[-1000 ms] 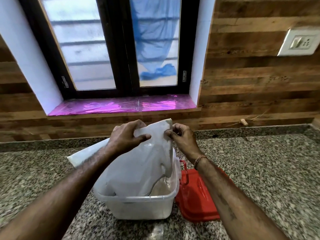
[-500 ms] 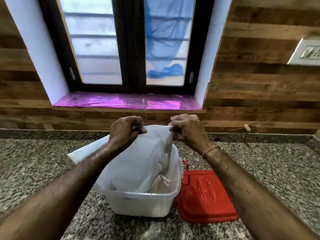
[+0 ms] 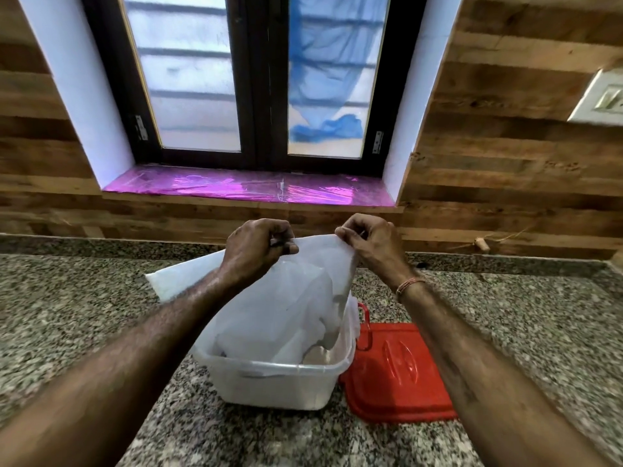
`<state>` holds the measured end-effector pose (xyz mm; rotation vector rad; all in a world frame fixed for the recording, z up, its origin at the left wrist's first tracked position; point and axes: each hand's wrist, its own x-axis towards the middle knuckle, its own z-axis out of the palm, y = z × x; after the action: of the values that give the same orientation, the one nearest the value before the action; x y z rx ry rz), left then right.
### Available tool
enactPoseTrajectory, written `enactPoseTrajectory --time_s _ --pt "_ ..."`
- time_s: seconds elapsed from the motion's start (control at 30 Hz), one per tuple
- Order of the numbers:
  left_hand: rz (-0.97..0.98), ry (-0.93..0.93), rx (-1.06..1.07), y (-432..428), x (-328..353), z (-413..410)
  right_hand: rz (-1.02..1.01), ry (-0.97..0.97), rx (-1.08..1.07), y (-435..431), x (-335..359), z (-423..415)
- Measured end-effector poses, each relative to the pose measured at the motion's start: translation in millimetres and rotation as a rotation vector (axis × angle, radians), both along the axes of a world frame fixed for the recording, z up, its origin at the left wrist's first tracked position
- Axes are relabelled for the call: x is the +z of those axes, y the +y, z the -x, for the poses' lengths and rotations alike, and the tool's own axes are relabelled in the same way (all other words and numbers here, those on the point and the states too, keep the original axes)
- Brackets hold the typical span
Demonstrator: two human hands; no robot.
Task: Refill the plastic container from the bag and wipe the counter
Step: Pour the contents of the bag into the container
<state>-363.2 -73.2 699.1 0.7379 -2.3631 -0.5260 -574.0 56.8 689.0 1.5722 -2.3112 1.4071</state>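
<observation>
A translucent white plastic container [image 3: 276, 385] stands on the speckled granite counter [image 3: 505, 315]. A white plastic bag [image 3: 286, 298] hangs upside down into it, its lower end inside the container. My left hand [image 3: 256, 246] pinches the bag's upper edge on the left. My right hand [image 3: 367, 242] pinches the same edge on the right, and the edge is stretched between the two hands. What the bag holds is hidden by its cloudy plastic.
A red lid [image 3: 397, 372] lies flat on the counter, touching the container's right side. A white cloth or sheet [image 3: 178, 278] lies behind the container on the left. A wood-panelled wall, a window with a pink sill [image 3: 249, 188] and a socket plate [image 3: 603, 99] stand behind.
Both hands have lifted the bag's top edge higher and pulled it wider apart. The view has shifted so the container and lid sit a little further right.
</observation>
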Motion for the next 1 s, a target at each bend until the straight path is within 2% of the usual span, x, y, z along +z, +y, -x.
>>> enactPoseTrajectory --time_s 0.1,0.17,0.27,0.4,0.5,0.6,0.67,0.77,0.83,0.9,1.0 --pt "-0.046 0.046 0.066 -4.6 4.4 -3.9 -0.061 -0.371 0.196 8.6 -12.8 2.5" --pt "-0.065 0.072 0.078 -7.7 3.9 -4.6 -0.074 -0.387 0.14 8.5 -32.3 -3.7" --pt "-0.073 0.086 0.074 -4.3 0.4 -6.1 -0.063 -0.259 0.004 10.5 -50.7 -14.4" --pt "-0.116 0.156 0.051 -11.4 4.4 -11.5 -0.085 -0.439 0.16 18.5 -63.1 -23.7" --pt "-0.136 0.181 0.035 -14.7 6.5 -14.3 -0.2 -0.269 -0.072 16.2 -82.1 -23.6" --pt "-0.151 0.176 0.035 -14.5 5.1 -18.7 -0.332 -0.069 -0.186 14.5 -85.4 -31.0" --pt "-0.155 0.202 0.029 -17.3 6.4 -20.9 -0.259 -0.154 -0.139 14.2 -75.6 -40.9" --pt "-0.202 0.229 0.022 -27.3 8.4 -24.5 0.065 -0.533 0.026 10.4 -51.0 -55.7" --pt "-0.26 0.252 0.014 -32.9 8.3 -25.5 0.159 -0.687 0.079 6.1 -41.3 -62.0" --pt "-0.308 0.277 -0.02 -35.0 7.6 -25.5 0.145 -0.709 0.05 3.9 -44.2 -65.8" --pt "-0.301 0.283 -0.029 -31.9 7.6 -26.7 0.032 -0.564 -0.074 8.0 -63.5 -68.2"
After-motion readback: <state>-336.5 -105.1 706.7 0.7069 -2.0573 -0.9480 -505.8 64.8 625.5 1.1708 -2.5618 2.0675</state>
